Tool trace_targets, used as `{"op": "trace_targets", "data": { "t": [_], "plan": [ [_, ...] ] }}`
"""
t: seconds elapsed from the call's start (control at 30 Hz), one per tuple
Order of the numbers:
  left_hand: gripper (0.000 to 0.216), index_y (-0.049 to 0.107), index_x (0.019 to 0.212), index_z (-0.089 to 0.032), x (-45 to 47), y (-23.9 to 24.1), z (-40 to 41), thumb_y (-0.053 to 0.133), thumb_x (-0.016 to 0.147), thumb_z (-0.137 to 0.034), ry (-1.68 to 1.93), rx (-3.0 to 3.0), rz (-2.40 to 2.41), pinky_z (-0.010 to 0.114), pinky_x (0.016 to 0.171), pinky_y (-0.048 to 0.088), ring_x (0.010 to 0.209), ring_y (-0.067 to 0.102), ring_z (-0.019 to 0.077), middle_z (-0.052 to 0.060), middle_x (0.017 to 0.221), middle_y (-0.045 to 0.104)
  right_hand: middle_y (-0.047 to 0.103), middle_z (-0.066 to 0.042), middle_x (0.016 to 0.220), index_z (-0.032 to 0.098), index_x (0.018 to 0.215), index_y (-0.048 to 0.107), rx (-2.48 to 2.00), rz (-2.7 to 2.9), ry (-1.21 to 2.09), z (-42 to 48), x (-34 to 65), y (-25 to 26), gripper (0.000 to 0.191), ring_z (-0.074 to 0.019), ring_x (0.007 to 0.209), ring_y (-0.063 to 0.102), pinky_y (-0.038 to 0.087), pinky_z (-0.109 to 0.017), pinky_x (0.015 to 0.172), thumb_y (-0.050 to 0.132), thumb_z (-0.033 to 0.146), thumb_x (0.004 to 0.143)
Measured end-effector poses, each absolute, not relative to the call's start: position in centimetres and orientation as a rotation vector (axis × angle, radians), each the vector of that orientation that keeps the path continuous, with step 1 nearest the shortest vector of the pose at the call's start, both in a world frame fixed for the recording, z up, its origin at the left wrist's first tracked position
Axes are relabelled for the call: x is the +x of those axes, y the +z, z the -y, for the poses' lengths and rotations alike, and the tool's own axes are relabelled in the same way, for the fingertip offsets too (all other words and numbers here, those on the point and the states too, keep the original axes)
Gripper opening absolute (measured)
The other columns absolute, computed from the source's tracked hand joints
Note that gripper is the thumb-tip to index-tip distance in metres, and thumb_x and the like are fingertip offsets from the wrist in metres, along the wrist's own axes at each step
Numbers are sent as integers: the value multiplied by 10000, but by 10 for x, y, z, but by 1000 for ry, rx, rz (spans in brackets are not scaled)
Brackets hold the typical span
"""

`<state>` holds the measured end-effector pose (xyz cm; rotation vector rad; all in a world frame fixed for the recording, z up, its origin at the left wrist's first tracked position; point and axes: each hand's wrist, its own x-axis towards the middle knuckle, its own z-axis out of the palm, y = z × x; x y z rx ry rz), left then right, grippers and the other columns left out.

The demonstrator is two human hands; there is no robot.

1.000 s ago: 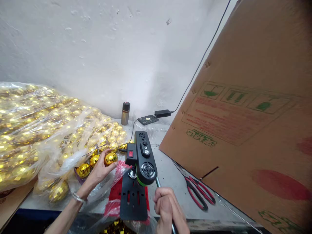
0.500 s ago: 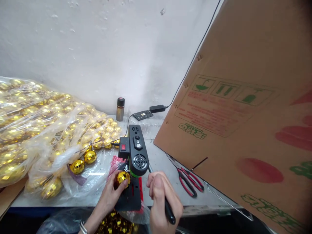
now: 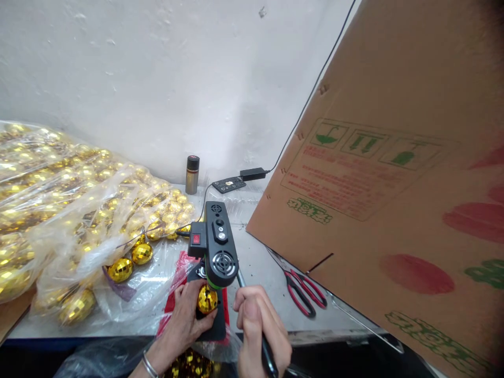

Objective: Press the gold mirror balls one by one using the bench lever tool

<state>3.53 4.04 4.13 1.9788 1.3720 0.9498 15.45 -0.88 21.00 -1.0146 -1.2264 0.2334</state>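
Note:
My left hand (image 3: 185, 323) is closed on a faceted gold ball (image 3: 207, 298) and holds it on the black base plate, right under the head of a small black press machine (image 3: 216, 245) with a red switch. To its right, my right hand (image 3: 255, 325) is wrapped round the machine's black-gripped lever (image 3: 264, 344), which slants down toward me. Both hands are at the table's near edge.
A big clear plastic bag of gold balls (image 3: 59, 205) fills the left, with loose balls (image 3: 129, 262) spilling out. Red-handled scissors (image 3: 303, 291) lie to the right. A large tilted cardboard box (image 3: 394, 184) walls the right side. A small bottle (image 3: 192, 175) and power adapter (image 3: 252, 173) stand by the wall.
My left hand took a gold ball from beside the bag and brought it under the machine's head. My right hand stayed on the lever, shifting with it.

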Motion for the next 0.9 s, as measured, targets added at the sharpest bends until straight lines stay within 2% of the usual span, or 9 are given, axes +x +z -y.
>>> {"op": "trace_targets", "data": {
  "t": [0.2,0.4,0.5,0.7,0.9],
  "plan": [
    [477,653,1269,-212,32,27,-40,754,806,-267,926,2005,-1398,480,987,503,1108,634,337,107,1167,723,522,28,727,216,712,459,-1065,1205,142,14,150,178,379,-110,636,505,390,-272,645,402,106,1069],
    [459,644,1281,-208,32,29,-38,740,836,-267,883,2014,-1397,470,978,491,1061,621,317,102,1140,712,546,49,728,221,727,473,-1018,1171,50,7,147,158,403,-105,651,524,481,-300,856,356,178,1111],
    [431,645,1272,-211,33,31,-38,730,859,-298,883,2009,-1406,466,971,491,1067,612,316,101,1135,708,556,49,720,222,722,481,-1021,1161,27,6,147,152,407,-107,647,529,493,-311,906,355,175,1107],
    [414,645,1251,-211,35,32,-38,713,848,-270,886,1998,-1419,481,973,487,1068,610,323,105,1113,703,559,41,699,233,719,481,-1035,1162,23,6,149,142,389,-130,611,515,500,-352,875,371,188,1089],
    [401,663,1215,-218,37,31,-39,734,824,-270,920,2004,-1436,455,953,492,1043,630,318,87,1070,707,525,46,665,237,721,478,-942,1225,-76,-3,154,137,375,-128,570,476,487,-309,751,386,187,1081]
  ]
}}
